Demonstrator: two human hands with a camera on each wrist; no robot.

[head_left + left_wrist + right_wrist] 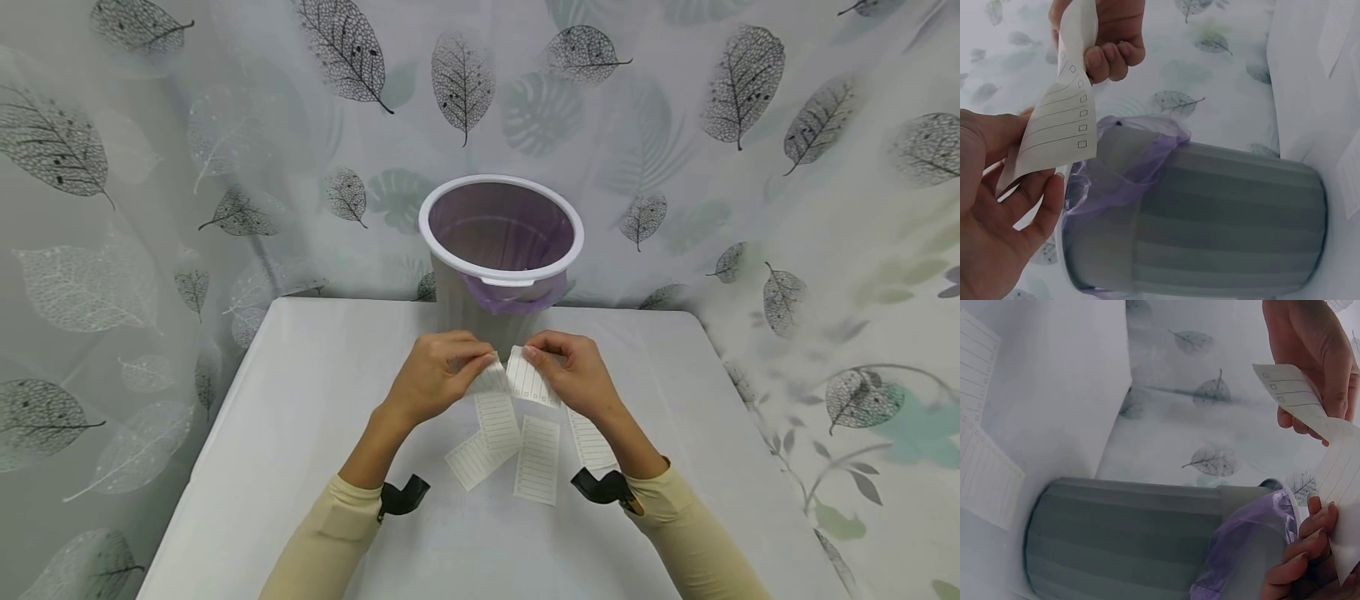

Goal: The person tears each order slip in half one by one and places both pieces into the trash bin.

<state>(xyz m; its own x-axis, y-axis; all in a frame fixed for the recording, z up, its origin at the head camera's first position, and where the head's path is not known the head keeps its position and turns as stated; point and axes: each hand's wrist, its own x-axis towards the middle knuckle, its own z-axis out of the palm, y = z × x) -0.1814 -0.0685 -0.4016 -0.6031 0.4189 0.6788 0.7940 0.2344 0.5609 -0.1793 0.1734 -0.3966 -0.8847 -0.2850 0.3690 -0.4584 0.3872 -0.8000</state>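
Observation:
In the head view my left hand (435,375) and right hand (573,371) are close together over the table, in front of the bin. Both pinch a lined paper slip (531,379) with a row of small checkboxes. Between them the slip bends and twists, as the left wrist view shows its sheet (1060,122) running from one hand to the other. I cannot tell whether it is partly torn. Below the hands lie several similar lined slips (537,460), some overlapping. The right forearm partly hides one slip (591,440).
A grey bin (457,300) with a white rim and a purple liner bag (517,296) stands at the table's back edge, just beyond the hands. The table (330,358) has a white cover. A leaf-patterned curtain (285,167) hangs behind and on both sides.

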